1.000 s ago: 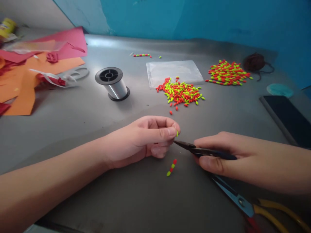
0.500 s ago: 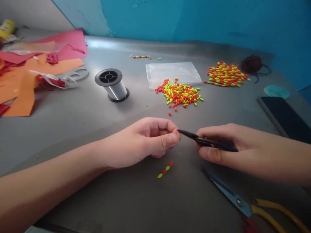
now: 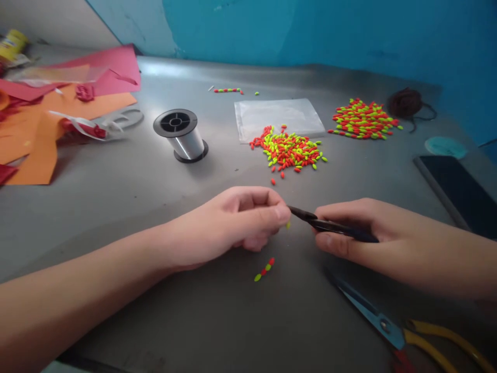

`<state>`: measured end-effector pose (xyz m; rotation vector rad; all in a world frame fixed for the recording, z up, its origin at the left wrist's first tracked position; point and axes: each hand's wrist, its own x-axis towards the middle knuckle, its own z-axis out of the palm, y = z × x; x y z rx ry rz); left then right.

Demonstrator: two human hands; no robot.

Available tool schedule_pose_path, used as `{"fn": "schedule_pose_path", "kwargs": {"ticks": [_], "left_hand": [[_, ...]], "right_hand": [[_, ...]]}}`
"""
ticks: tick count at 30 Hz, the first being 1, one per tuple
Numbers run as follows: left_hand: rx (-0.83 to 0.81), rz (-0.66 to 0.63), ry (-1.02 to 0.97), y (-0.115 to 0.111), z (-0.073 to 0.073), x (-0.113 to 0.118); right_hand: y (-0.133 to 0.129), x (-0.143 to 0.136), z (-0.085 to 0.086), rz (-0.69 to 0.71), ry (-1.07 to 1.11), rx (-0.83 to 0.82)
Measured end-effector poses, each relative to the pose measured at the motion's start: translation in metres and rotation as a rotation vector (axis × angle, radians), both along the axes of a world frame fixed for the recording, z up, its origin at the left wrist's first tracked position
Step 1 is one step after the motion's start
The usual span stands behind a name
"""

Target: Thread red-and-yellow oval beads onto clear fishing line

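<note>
That green bead point(image 3: 288, 225) pokes out from the pinch of your left hand point(image 3: 240, 220), with the pliers point(image 3: 330, 227) tips right by it and your right hand point(image 3: 361, 228) gripping their handles. Short bead strand point(image 3: 264, 269) lies closer to the tabletop's point(image 3: 217, 321) near edge, scissors point(image 3: 396, 334) toward its near right corner.

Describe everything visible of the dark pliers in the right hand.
The pliers look like dark metal, with slim jaws tapering to a tip and bluish-black handles partly hidden in the right hand. They point toward the left hand, their tip ending by its thumb; whether it touches, or the jaws are open, is unclear.
</note>
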<state>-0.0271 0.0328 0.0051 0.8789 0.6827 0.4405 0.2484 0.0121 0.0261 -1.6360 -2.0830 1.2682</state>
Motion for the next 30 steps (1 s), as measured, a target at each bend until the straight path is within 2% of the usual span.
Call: {"fn": "schedule_pose_path", "kwargs": {"ticks": [3, 5, 8, 12, 20, 25, 30], "left_hand": [[-0.078, 0.161, -0.102, 0.002, -0.002, 0.003], [-0.133, 0.199, -0.149, 0.003, -0.003, 0.004], [-0.206, 0.166, -0.183, 0.002, -0.005, 0.004], [-0.191, 0.081, -0.165, -0.005, -0.006, 0.005], [-0.091, 0.145, -0.137, -0.007, -0.01, 0.006], [-0.115, 0.152, -0.129, -0.008, -0.012, 0.007], [-0.133, 0.164, -0.136, -0.008, -0.01, 0.009]], "right_hand": [[-0.005, 0.0, -0.002, 0.021, -0.011, -0.14], [-0.009, -0.002, -0.001, -0.003, 0.028, -0.191], [-0.014, -0.006, 0.0, -0.082, 0.12, -0.221], [-0.017, -0.011, 0.0, -0.127, 0.14, -0.247], [-0.014, -0.017, -0.004, -0.141, 0.152, -0.313], [-0.011, -0.015, -0.01, -0.133, 0.068, -0.273], [-0.008, -0.018, -0.008, -0.07, 0.087, -0.269]]}}
